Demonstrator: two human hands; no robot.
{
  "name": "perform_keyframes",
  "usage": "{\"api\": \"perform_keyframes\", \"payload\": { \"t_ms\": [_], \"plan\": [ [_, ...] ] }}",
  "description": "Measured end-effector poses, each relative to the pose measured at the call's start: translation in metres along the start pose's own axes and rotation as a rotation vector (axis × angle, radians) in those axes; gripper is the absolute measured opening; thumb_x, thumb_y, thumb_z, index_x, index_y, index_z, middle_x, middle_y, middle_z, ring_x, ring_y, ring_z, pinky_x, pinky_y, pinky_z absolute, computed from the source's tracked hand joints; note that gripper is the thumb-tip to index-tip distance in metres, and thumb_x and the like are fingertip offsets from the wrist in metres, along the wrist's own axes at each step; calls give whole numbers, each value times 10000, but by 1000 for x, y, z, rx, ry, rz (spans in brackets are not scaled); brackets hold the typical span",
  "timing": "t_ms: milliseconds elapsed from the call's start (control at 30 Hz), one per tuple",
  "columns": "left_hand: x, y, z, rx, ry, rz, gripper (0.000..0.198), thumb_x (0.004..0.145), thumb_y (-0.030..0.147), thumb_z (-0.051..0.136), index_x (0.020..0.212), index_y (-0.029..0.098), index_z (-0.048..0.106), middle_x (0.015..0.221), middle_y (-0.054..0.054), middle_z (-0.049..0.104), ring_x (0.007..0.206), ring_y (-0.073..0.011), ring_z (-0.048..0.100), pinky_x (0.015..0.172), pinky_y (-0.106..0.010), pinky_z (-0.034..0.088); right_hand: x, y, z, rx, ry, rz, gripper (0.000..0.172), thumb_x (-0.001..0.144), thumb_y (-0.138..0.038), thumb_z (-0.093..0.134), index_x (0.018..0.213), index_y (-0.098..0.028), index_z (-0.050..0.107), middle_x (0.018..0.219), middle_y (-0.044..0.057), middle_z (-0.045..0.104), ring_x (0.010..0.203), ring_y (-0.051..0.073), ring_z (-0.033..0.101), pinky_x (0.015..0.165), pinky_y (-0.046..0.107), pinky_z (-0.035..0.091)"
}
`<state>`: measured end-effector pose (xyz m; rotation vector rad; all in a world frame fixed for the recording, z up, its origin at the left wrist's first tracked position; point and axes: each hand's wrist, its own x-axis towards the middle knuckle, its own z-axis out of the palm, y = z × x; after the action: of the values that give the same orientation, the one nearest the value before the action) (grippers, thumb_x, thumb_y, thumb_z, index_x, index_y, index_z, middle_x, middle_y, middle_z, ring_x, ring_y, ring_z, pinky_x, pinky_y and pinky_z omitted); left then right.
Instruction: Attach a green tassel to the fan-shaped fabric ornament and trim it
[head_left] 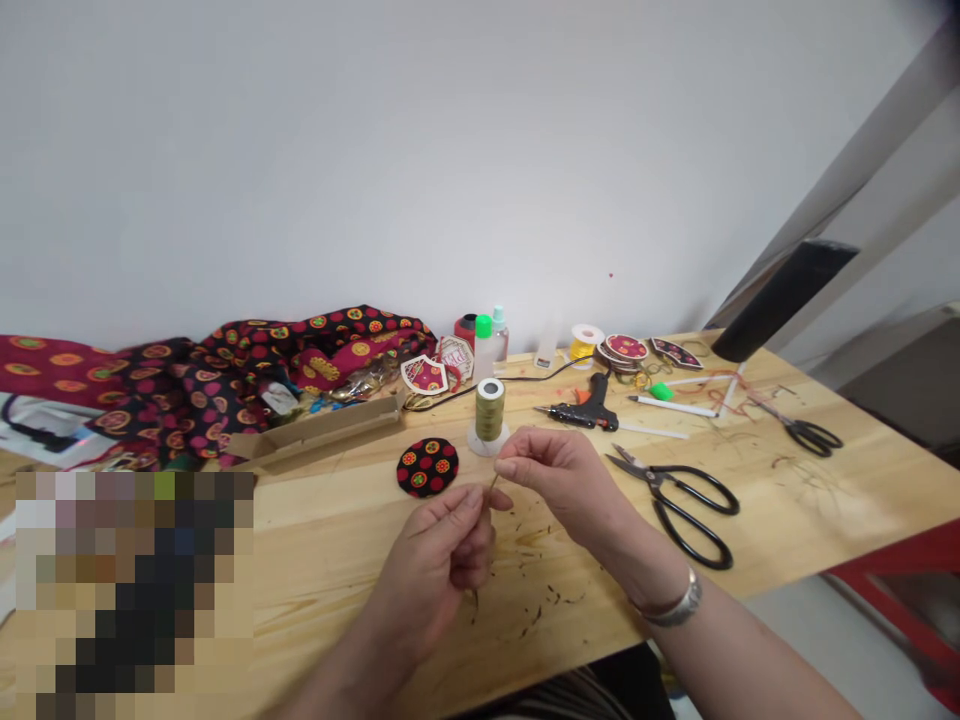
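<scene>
Between my two hands runs a thin olive thread (492, 486). My left hand (450, 545) is closed on it, with the thumb pressed on the index finger and a loose end hanging below. My right hand (555, 480) pinches the upper part between thumb and fingertips, just above the left. Behind the hands a spool of olive thread (490, 412) stands upright on the wooden table (322, 560). A round black fabric piece with a red and orange pattern (427, 467) lies flat to the left of the spool.
Large black-handled scissors (675, 500) lie open right of my right hand. Behind them are a glue gun (589, 405), a yellow spool (585, 345) and smaller scissors (806, 432). Patterned fabric (187, 380) and a cardboard tray (330, 437) are at the left. Dark scraps dot the table front.
</scene>
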<state>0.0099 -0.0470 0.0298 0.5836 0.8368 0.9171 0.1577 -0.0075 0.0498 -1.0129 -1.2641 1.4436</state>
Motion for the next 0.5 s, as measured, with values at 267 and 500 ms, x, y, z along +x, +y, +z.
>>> {"api": "perform_keyframes", "payload": {
  "t_ms": [267, 500],
  "plan": [
    [2, 2, 0, -50, 8, 46, 216, 778, 351, 638, 741, 143, 593, 505, 94, 252, 463, -57, 142, 422, -168, 127, 6, -7, 4, 1, 28, -5, 129, 656, -240, 702, 586, -162, 627, 575, -44, 570, 570, 93, 466, 594, 247, 356],
    [-2, 4, 7, -61, 64, 91, 189, 784, 318, 643, 716, 145, 611, 520, 78, 248, 486, -61, 130, 444, -175, 126, 5, -14, 7, 23, 44, -15, 114, 686, -158, 662, 578, -159, 626, 568, -56, 572, 560, 78, 468, 599, 228, 365]
  ]
}}
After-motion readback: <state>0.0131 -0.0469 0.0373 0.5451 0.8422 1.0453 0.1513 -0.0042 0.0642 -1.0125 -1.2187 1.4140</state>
